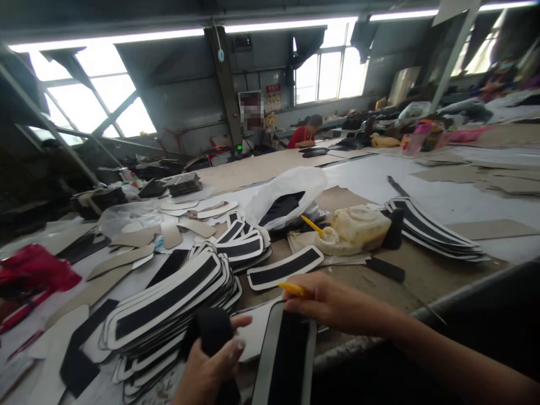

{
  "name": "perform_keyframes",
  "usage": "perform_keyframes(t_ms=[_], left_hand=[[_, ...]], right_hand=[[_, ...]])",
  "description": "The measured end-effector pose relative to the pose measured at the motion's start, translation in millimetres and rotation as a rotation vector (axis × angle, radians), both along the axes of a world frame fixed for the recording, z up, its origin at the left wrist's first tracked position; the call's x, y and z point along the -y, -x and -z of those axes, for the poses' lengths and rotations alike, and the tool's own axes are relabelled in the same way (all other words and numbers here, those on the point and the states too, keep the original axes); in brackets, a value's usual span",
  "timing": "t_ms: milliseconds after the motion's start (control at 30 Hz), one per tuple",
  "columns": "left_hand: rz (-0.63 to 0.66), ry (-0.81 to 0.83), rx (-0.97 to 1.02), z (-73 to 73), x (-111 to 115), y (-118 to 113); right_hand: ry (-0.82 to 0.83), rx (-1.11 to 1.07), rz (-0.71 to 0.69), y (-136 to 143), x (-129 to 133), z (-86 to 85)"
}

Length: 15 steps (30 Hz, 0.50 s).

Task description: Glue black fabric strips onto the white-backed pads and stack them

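Black foam pad point(211, 332), dark and rounded, sits in my left hand point(208, 365) at the near edge of the surface; the grip is wrapped around it, thumb pressed across its front. Just left of it and behind, a tall stack of white-bordered black strips point(169, 306) fans toward the left side of the surface, with loose beige cut pieces point(122, 260) beyond it and a red bundle point(34, 273) at the far left edge.

Moving right, one white-edged black strip point(287, 354) lies at the near edge, pointing toward me. My right hand point(333, 304) hovers over its far end, fingers pinched on a yellow-handled tool point(292, 289); I cannot tell whether the tip touches the strip. A single strip point(284, 269) lies flat just behind that hand.

Further back, near the middle, stands a cloudy plastic jug point(358, 228) with a second yellow handle point(312, 225) resting at it, likely glue. Another stack of strips point(434, 228) lies toward the right edge.

I judge the step in hand is coating the strip before me. The next move calls for steady strokes along it, keeping the pad ready in the left hand.
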<state>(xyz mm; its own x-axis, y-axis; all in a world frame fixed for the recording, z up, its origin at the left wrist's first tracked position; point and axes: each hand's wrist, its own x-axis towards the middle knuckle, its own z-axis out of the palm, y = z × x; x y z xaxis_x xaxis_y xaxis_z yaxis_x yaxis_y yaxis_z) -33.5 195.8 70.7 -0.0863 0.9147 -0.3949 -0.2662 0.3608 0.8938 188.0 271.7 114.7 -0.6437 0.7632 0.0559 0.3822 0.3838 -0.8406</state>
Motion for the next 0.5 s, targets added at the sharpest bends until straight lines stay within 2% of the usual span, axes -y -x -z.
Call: perform_keyframes(t_ms=[67,167,233,333,400,500], left_hand=[[0.033,0.028,0.031,-1.9,-10.0,-15.2],[-0.055,0.029,0.05,6.2,-14.5,-27.9],[-0.087,0.04,0.017,15.9,-12.7,-28.2],[-0.096,0.041,-0.015,28.7,-8.6,-23.8],[-0.121,0.008,0.005,32.5,-6.3,-22.1],[-0.175,-0.014,0.037,30.5,-3.0,-23.4]], right_hand=[[-0.096,0.022,-0.024,14.0,2.1,5.0],[-0.317,0.025,0.097,21.4,5.7,21.9],[-0.508,0.021,0.152,20.5,9.9,33.7],[-0.761,0.045,0.137,20.0,18.3,45.7],[-0.86,0.061,0.13,22.7,23.1,49.3],[-0.903,0.052,0.116,28.1,27.4,50.1]])
